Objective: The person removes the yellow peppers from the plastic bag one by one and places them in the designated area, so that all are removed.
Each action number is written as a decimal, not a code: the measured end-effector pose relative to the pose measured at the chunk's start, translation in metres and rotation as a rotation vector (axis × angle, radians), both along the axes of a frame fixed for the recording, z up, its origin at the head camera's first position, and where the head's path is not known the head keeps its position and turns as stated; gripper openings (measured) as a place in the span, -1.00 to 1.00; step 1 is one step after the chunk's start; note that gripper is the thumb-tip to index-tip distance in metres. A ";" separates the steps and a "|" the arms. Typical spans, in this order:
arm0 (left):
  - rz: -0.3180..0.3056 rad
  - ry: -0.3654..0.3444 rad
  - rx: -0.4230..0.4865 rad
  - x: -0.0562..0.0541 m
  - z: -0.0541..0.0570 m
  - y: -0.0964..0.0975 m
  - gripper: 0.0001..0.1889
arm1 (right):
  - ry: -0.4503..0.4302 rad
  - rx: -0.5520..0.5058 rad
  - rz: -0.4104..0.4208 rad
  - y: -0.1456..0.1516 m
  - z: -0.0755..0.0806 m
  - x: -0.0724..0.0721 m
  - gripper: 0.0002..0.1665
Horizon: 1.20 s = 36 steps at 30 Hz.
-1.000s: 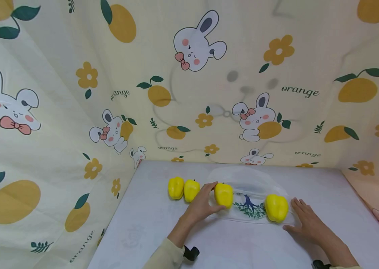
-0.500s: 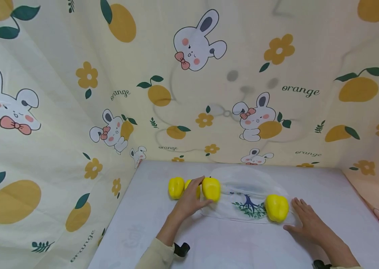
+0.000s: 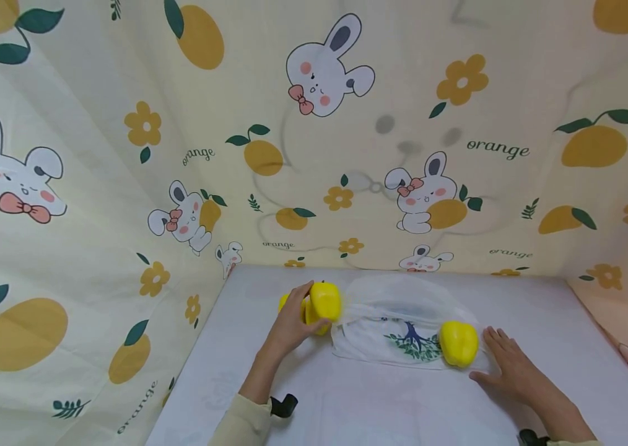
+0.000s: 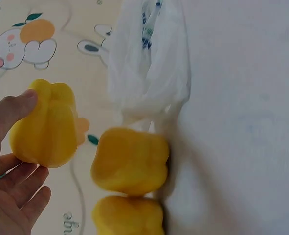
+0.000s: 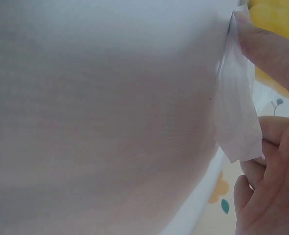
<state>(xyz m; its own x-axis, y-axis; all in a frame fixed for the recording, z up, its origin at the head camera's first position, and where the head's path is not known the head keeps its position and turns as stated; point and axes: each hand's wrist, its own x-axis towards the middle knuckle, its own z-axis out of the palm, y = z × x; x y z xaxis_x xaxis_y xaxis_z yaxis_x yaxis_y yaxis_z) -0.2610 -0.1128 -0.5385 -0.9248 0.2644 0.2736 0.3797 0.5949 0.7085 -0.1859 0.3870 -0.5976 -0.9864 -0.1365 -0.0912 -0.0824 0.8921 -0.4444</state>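
My left hand (image 3: 287, 328) grips a yellow bell pepper (image 3: 327, 301) between thumb and fingers, close over two others. In the left wrist view, the held pepper (image 4: 46, 127) is apart from a nearer pepper (image 4: 129, 161) and a second pepper (image 4: 128, 218), which sit side by side on the table. A translucent white plastic bag (image 3: 361, 339) printed with a tree lies flat to their right. On the bag's right end sits another yellow pepper (image 3: 459, 344). Just beside it my right hand (image 3: 514, 368) rests with fingers extended and thumb spread, touching the edge of the bag (image 5: 239, 107).
The white tabletop (image 3: 392, 409) ends at a back curtain (image 3: 347, 142) printed with rabbits and oranges. Curtain cloth also hangs along the left and right sides. Black wrist cameras (image 3: 284, 406) are strapped below both hands.
My left hand has carried its pepper leftward and slightly up, off the bag's left end to over the two peppers there. The right hand and the pepper beside it stay put.
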 end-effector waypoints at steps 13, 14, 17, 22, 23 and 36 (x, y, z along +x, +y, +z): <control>0.103 0.004 0.010 -0.007 0.010 -0.036 0.02 | -0.015 0.010 -0.005 0.001 0.000 -0.002 0.53; 0.106 0.005 0.017 -0.007 0.010 -0.038 0.02 | -0.020 0.009 -0.008 0.002 -0.001 -0.003 0.53; 0.125 -0.003 0.021 -0.008 0.012 -0.046 0.02 | -0.029 0.006 -0.008 0.002 -0.001 -0.003 0.54; 0.163 -0.017 0.025 -0.009 0.013 -0.060 0.03 | -0.021 0.001 -0.002 0.002 -0.002 -0.003 0.55; 0.167 -0.020 0.030 -0.008 0.014 -0.063 0.03 | -0.020 0.000 -0.001 0.002 -0.002 -0.003 0.55; 0.212 -0.049 0.005 -0.010 0.009 -0.099 0.03 | -0.019 0.007 0.003 -0.001 0.002 -0.001 0.54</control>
<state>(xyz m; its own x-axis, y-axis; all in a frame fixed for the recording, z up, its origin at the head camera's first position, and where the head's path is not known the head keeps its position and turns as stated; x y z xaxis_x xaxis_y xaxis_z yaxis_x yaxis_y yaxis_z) -0.2714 -0.2122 -0.5291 -0.9719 0.0610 0.2275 0.2110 0.6545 0.7260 -0.1869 0.3858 -0.5951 -0.9841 -0.1390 -0.1104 -0.0770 0.8947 -0.4399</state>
